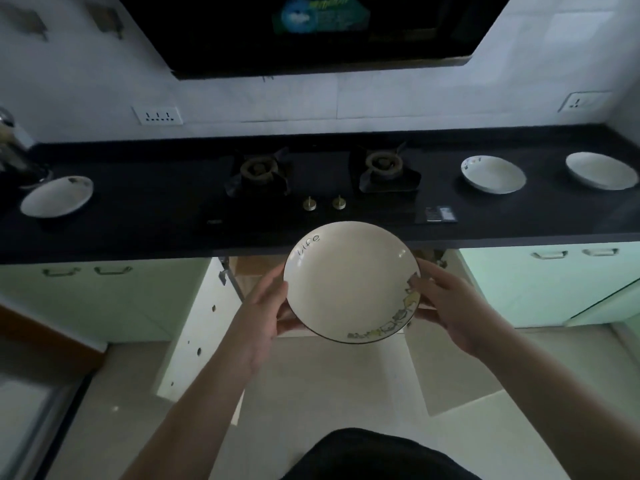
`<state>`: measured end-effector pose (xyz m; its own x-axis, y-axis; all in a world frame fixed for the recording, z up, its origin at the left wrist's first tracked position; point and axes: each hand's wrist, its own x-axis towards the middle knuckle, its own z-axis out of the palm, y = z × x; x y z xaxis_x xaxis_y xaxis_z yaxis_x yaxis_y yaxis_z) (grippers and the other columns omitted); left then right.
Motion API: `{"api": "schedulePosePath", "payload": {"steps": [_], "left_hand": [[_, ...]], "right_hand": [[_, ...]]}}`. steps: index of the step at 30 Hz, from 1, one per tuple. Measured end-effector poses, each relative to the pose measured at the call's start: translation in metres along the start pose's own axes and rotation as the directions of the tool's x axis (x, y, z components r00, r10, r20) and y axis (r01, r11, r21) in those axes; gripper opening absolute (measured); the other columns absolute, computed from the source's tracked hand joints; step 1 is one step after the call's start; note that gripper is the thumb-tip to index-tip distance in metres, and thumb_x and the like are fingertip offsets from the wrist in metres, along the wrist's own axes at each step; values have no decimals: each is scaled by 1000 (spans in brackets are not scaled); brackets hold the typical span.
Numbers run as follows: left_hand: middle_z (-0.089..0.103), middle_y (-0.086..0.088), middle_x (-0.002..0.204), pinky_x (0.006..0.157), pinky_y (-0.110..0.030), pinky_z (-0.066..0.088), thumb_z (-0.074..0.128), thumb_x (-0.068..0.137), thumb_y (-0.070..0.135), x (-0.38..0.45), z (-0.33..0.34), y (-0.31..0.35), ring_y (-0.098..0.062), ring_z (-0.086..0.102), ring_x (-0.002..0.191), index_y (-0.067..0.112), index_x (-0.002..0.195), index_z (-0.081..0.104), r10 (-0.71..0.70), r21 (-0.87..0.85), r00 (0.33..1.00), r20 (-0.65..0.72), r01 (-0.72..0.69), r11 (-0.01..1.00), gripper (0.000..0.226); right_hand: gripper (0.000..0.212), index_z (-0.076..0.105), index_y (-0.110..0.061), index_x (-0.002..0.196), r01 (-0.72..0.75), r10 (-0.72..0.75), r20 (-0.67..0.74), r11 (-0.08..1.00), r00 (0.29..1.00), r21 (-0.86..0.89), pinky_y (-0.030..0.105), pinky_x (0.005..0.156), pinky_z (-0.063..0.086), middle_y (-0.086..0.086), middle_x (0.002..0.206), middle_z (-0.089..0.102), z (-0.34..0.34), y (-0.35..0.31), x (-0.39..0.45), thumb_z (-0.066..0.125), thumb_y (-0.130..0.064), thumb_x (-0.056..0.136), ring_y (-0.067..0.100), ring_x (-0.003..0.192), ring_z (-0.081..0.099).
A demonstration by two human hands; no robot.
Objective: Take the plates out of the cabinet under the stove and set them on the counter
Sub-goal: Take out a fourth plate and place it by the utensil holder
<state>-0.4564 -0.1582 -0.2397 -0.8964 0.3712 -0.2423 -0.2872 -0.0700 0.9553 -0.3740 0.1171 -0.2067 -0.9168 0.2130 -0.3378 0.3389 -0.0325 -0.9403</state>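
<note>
1. Reads "Life" in thin script near the upper left rim of the cream plate (349, 280); small yellow and grey drawings along its lower right edge.
2. Gripped from both sides: left hand (265, 311) with fingers curled under the left rim, right hand (450, 306) with thumb on the right rim, fingers below.
3. Held in the air just in front of the black counter (156, 209) edge, before the stove (322, 181) knobs.
4. Already on the counter: one plate at left (57, 196), two plates at right (493, 174) (602, 170), well apart.
5. Open cabinet (242, 271) below, its door (194, 327) swung to the left.
</note>
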Motion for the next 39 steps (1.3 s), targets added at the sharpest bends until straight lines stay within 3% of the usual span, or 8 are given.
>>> {"api": "schedulePosePath", "payload": {"steps": [6, 11, 15, 21, 27, 32, 36, 39], "left_hand": [[75, 4, 96, 65, -30, 59, 46, 102, 19, -30, 42, 19, -11, 72, 80, 43, 117, 68, 11, -45, 1000, -11, -12, 999, 35], [73, 4, 103, 70, -32, 59, 50, 101, 22, -57, 51, 18, -18, 64, 83, 49, 113, 69, -14, -62, 993, -114, 7, 998, 35], [73, 2, 109, 70, -34, 58, 59, 94, 28, -89, 37, 7, -18, 68, 86, 45, 119, 67, -45, -91, 979, -200, 27, 995, 31], [73, 2, 111, 67, -33, 58, 48, 101, 24, -124, -7, 13, -15, 72, 86, 43, 124, 64, -50, -74, 951, -306, 28, 997, 34], [72, -3, 109, 66, -33, 56, 45, 101, 29, -142, -79, 52, -18, 68, 87, 39, 125, 65, 44, 2, 942, -333, -46, 999, 33], [74, -3, 110, 68, -33, 58, 43, 102, 30, -159, -147, 71, -20, 72, 90, 41, 126, 63, 73, -10, 935, -346, -82, 997, 33], [75, -2, 107, 68, -35, 58, 46, 101, 26, -162, -192, 83, -20, 73, 90, 41, 121, 67, 45, -55, 923, -383, -71, 996, 32], [74, -2, 111, 65, -34, 58, 46, 100, 20, -155, -216, 96, -19, 73, 93, 37, 118, 70, 37, -68, 917, -396, -69, 995, 34]], "right_hand": [[26, 67, -38, 110, 50, -49, -13, 998, 999, 40, 19, 61, 57, -6, 94, 77, -35, -16, -25, 47, -24, 102, 13, 83, 74], [37, 68, -52, 97, 70, -71, 77, 997, 994, 27, 17, 60, 56, -13, 92, 75, -35, -22, -36, 45, -24, 102, 7, 82, 72], [30, 65, -48, 109, 45, -50, 147, 998, 988, 38, 21, 65, 58, -10, 96, 76, -20, -13, -40, 46, -26, 102, 13, 86, 73], [31, 67, -54, 95, 16, -25, 183, 999, 983, 48, 26, 70, 59, -10, 97, 76, 39, -4, -46, 47, -30, 101, 11, 87, 74], [29, 68, -51, 90, 58, -71, 199, 996, 977, 69, 20, 60, 58, -10, 95, 77, 117, -22, -41, 50, -31, 99, 10, 85, 74], [23, 66, -43, 108, 78, -92, 216, 994, 972, 75, 31, 71, 57, -8, 98, 76, 190, -37, -31, 49, -30, 100, 11, 84, 74], [23, 65, -36, 116, 73, -99, 248, 991, 964, 115, 28, 70, 57, -6, 101, 76, 237, -43, -21, 50, -30, 100, 13, 88, 74], [22, 68, -37, 111, 72, -103, 246, 989, 964, 131, 24, 66, 58, -5, 101, 76, 264, -50, -12, 50, -30, 100, 13, 87, 74]]}}
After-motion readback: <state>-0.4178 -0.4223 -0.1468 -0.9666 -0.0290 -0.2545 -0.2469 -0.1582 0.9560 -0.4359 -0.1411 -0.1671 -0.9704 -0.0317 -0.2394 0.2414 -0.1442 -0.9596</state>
